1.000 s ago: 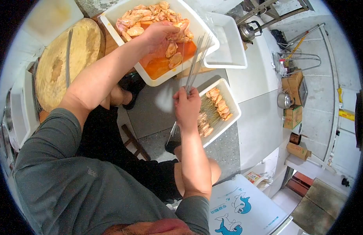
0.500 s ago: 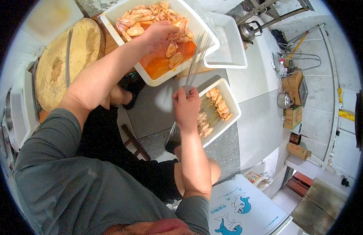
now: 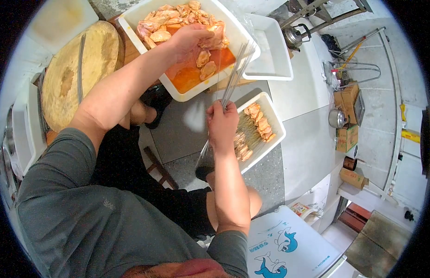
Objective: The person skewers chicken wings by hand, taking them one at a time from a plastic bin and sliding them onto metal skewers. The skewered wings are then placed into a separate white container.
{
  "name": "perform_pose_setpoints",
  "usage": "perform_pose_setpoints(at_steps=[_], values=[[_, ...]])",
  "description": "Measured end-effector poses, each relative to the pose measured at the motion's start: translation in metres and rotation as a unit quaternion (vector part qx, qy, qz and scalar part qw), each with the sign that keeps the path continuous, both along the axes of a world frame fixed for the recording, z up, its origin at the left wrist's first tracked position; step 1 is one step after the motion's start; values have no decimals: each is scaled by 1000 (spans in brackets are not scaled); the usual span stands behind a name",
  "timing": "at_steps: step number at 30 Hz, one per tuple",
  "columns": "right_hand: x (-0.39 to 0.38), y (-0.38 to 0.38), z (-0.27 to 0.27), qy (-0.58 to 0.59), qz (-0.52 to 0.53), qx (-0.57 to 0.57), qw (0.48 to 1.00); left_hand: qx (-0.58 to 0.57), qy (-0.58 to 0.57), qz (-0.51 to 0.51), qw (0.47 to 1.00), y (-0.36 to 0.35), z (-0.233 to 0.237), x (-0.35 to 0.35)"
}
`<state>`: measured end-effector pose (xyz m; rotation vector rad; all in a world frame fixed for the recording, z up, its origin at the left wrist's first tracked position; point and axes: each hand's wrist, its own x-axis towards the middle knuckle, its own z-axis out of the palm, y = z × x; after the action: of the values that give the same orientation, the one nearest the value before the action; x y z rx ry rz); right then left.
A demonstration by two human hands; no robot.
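Observation:
My left hand [image 3: 189, 41] is closed around a piece of marinated meat [image 3: 214, 38] over a white tub [image 3: 180, 96] at the top. Other pieces and orange liquid are in that tub. To the right of the left hand and lower, my right hand [image 3: 223, 124] grips a bundle of thin metal skewers [image 3: 233, 76], whose ends fan upward past the tub's edge. Just right of the right hand is a smaller white tray [image 3: 276, 142] with skewered meat [image 3: 259, 121] in two rows.
A round wooden board [image 3: 62, 83] with a dark metal rod lies at the upper left. Another white tub [image 3: 270, 51] adjoins the meat tub. A lidded metal pot [image 3: 293, 39] stands beyond it. At the lower right is a white lid with blue dolphins [image 3: 289, 241].
The left hand has shifted slightly with the meat, which shows more clearly above the liquid. The skewer tips have tilted a little to the right.

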<state>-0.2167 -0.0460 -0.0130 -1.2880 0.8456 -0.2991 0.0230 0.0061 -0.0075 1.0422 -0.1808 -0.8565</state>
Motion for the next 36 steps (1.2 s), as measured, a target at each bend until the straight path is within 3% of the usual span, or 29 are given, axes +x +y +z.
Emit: perform_pose_setpoints(at_steps=[6,16,19,36], values=[[1,1,6,-11,4,33,999,-5,21,-25,999,0,-8,5],[-1,7,-5,-7,39,-15,999,-33,32,16,999,1,-16,14],[-2,8,-8,-6,40,-24,999,19,-1,18,1000,3,-10,16],[-3,9,0,3,34,-1,999,-30,15,21,999,-3,4,3]])
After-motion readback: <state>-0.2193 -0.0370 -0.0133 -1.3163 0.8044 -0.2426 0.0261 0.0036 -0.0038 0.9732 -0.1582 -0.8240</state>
